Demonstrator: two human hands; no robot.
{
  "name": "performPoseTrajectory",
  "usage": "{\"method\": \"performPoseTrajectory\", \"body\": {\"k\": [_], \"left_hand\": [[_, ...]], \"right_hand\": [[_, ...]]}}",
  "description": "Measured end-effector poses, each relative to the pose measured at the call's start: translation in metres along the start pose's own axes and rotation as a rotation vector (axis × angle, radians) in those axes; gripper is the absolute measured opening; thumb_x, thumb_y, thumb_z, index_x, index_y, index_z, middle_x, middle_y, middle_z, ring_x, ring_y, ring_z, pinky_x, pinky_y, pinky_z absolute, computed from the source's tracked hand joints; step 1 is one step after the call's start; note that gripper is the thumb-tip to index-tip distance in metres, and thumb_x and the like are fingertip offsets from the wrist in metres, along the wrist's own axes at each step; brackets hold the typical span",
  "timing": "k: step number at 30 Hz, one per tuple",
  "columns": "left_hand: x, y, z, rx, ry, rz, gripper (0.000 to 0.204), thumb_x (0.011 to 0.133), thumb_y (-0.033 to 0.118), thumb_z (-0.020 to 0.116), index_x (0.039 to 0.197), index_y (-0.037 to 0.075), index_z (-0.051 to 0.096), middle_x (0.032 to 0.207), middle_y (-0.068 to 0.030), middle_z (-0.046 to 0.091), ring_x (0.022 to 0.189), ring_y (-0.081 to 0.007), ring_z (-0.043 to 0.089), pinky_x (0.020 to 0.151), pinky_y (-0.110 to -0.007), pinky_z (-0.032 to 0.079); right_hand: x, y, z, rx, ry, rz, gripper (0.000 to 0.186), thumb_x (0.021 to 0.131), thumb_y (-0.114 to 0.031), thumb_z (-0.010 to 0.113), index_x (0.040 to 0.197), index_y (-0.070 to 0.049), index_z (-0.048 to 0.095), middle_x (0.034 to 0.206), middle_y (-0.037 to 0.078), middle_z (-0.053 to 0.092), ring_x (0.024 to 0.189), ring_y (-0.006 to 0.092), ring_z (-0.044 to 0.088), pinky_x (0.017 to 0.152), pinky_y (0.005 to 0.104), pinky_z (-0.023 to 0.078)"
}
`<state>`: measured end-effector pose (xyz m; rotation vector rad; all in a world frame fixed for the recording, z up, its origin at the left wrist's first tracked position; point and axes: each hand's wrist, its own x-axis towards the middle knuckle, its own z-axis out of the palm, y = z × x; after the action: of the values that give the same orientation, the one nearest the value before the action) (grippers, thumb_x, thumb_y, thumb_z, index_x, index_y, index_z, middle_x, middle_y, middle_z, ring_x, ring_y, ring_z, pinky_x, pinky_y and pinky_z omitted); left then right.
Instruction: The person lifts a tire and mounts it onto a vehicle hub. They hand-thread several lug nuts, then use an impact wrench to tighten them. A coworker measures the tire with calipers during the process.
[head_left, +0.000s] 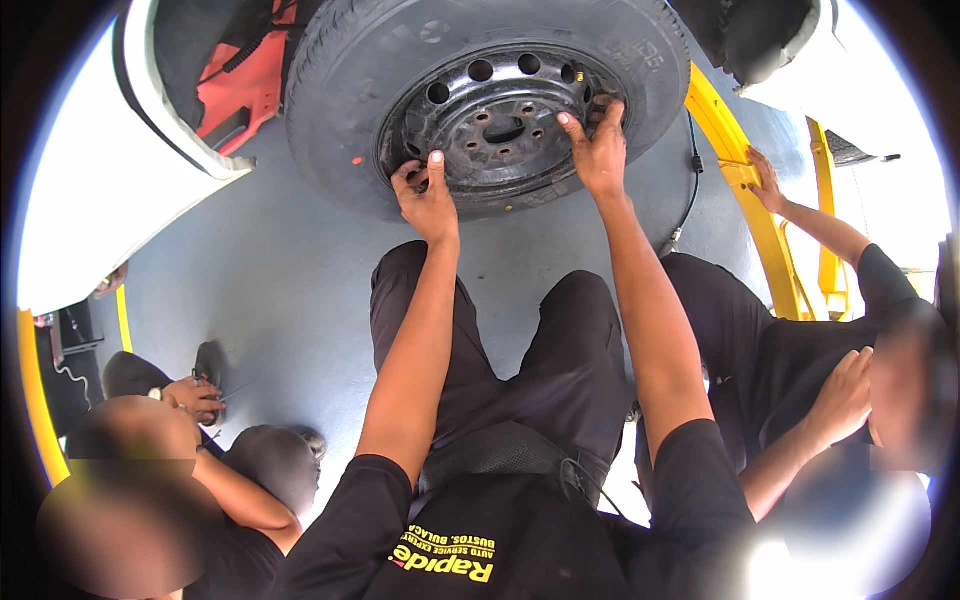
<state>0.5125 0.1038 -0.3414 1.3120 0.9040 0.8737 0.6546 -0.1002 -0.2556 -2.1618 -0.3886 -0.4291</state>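
Note:
A large black tire (335, 100) on a black steel rim (485, 82), with a ring of round holes and several smaller bolt holes, fills the top centre. My left hand (428, 195) grips the lower left of the rim, fingers hooked over its edge and thumb upright. My right hand (598, 150) grips the rim's right side, fingers curled at its edge and thumb pointing inward. The tire's back is hidden, so I cannot tell what supports it.
White car bodywork (70, 200) flanks a red part (235, 100) at left. Yellow metal posts (730, 135) stand right. A co-worker (810, 370) sits right, one hand on a post; another (250, 500) crouches lower left. A black hose (690, 190) hangs behind the tire.

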Motion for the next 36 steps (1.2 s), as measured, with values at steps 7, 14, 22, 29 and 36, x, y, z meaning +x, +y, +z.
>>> {"method": "performPoseTrajectory", "body": {"k": [7, 14, 22, 29, 36], "left_hand": [[-0.008, -0.002, 0.003, 0.029, -0.068, -0.055, 0.087, 0.09, 0.066, 0.083, 0.132, -0.008, 0.067, 0.128, -0.0196, 0.068, 0.122, -0.0343, 0.065, 0.11, -0.047, 0.049], [-0.002, -0.008, 0.004, 0.069, -0.07, -0.05, 0.102, 0.093, 0.079, 0.07, 0.138, -0.012, 0.062, 0.122, -0.0187, 0.066, 0.131, -0.0355, 0.06, 0.109, -0.05, 0.05], [0.015, -0.005, 0.002, -0.114, -0.336, -0.094, 0.088, 0.093, 0.071, 0.077, 0.119, -0.012, 0.058, 0.1, -0.0095, 0.058, 0.093, -0.0182, 0.065, 0.088, -0.038, 0.064], [0.003, 0.006, 0.017, -0.129, -0.152, 0.0, 0.085, 0.088, 0.076, 0.077, 0.105, -0.006, 0.063, 0.108, -0.0117, 0.063, 0.105, -0.0212, 0.065, 0.093, -0.041, 0.062], [0.017, 0.036, 0.015, -0.033, -0.117, 0.087, 0.07, 0.091, 0.053, 0.088, 0.107, -0.011, 0.066, 0.105, -0.0169, 0.071, 0.09, -0.0183, 0.07, 0.077, -0.035, 0.067]], "right_hand": [[-0.004, 0.016, 0.006, -0.156, 0.017, 0.163, 0.093, 0.081, -0.063, 0.089, 0.136, 0.003, 0.054, 0.121, 0.022, 0.073, 0.124, 0.0424, 0.061, 0.102, 0.053, 0.051], [-0.014, 0.017, 0.037, -0.426, 0.041, 0.117, 0.1, 0.089, -0.074, 0.076, 0.145, 0.005, 0.051, 0.133, 0.037, 0.056, 0.13, 0.0548, 0.046, 0.111, 0.0653, 0.041], [-0.012, 0.016, 0.045, -0.165, -0.003, 0.282, 0.089, 0.091, -0.075, 0.072, 0.132, 0.002, 0.053, 0.127, 0.035, 0.06, 0.111, 0.0594, 0.067, 0.093, 0.065, 0.055], [-0.007, 0.026, 0.052, -0.036, 0.036, 0.221, 0.087, 0.086, -0.069, 0.082, 0.126, 0.005, 0.057, 0.126, 0.034, 0.06, 0.11, 0.0588, 0.067, 0.095, 0.0638, 0.056], [-0.01, 0.03, 0.064, 0.104, 0.051, 0.312, 0.075, 0.089, -0.058, 0.086, 0.119, 0.007, 0.062, 0.127, 0.032, 0.062, 0.12, 0.0546, 0.064, 0.105, 0.0591, 0.053]]}}
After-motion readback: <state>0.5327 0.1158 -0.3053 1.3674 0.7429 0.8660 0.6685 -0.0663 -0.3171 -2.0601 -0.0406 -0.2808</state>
